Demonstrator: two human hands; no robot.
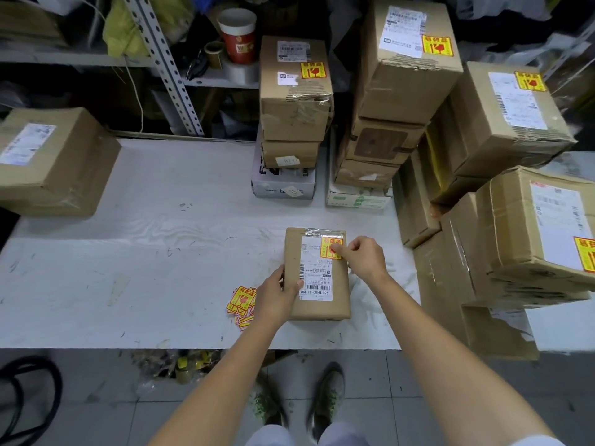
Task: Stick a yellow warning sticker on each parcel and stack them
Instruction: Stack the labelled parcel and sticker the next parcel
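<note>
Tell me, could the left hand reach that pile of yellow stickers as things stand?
Probably yes. The sticker pile lies on the table right beside the left hand, with nothing between them; the hand would only have to let go of the parcel it holds.

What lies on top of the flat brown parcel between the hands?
A white shipping label and, on its far corner, a yellow warning sticker. The right hand pinches the sticker, hiding part of it; the left hand grips the parcel.

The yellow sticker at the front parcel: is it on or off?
On, perhaps not fully: the yellow sticker lies on the parcel's label, the right hand pinching its edge.
</note>
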